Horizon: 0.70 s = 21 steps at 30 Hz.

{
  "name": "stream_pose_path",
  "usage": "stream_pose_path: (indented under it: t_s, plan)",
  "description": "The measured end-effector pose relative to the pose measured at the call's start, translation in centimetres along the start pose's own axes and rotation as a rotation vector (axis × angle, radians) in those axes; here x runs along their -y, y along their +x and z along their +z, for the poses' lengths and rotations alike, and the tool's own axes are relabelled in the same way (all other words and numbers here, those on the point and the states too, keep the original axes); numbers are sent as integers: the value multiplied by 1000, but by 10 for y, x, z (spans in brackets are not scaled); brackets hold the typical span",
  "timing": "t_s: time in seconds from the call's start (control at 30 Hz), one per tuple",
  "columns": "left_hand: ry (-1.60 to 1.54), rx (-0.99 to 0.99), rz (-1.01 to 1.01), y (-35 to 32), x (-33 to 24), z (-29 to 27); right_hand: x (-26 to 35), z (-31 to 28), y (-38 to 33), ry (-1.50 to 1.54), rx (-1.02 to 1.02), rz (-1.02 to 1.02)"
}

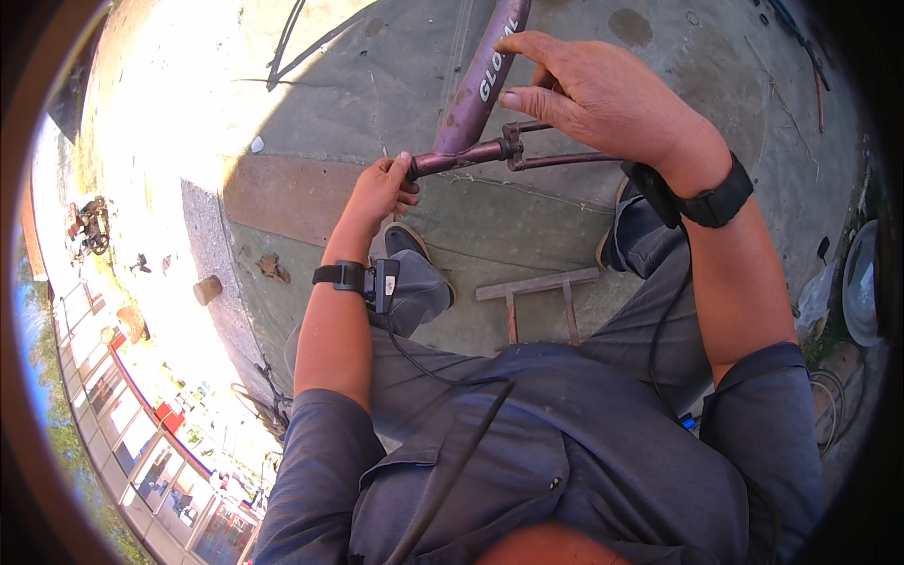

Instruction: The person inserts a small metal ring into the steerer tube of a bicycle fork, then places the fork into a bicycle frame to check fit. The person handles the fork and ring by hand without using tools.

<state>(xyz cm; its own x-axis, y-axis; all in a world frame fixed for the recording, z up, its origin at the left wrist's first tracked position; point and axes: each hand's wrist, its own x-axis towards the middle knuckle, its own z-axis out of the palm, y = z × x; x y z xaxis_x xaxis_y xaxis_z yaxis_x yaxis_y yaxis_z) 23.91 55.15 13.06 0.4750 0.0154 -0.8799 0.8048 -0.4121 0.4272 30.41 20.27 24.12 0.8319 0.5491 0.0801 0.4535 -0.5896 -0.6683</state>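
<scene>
Two hands grip a purple bicycle frame [480, 89]: left hand [381, 193] clamped on its near tube end, right hand [589, 94] curled over the joint beyond (frame stripped, nothing fitted yet), above concrete ground [377, 75].

A small wooden frame [541, 299] lies on the concrete ground [377, 85], a round stump [207, 289] well apart.

One label is visible: white block lettering [493, 78] running lengthwise along the purple bicycle frame tube [476, 94], at top centre. At lower left, a building front [141, 443] carries a long horizontal sign band in red and blue; its detail is too small to resolve.
</scene>
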Motion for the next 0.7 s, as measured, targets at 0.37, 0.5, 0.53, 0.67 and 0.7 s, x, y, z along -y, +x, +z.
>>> stream_pose_path:
  t_s: [0.37, 0.5, 0.53, 0.67, 0.7]
  plan:
    - [-43, -8, 88, -3, 0, 0, 0, 0, 0, -4, 9, 12]
    - [-82, 8, 47, 0, 0, 0, 1, 0, -1, -1, 7, 9]
    - [-57, -26, 163, 1, 4, 2, 1, 0, -1, -1, 8, 10]
    - [9, -122, 511, 1, 14, 12, 1, 0, 0, 10, 12, 13]
    - [-31, -151, 488, 1, 13, 13, 1, 1, 0, 10, 10, 12]
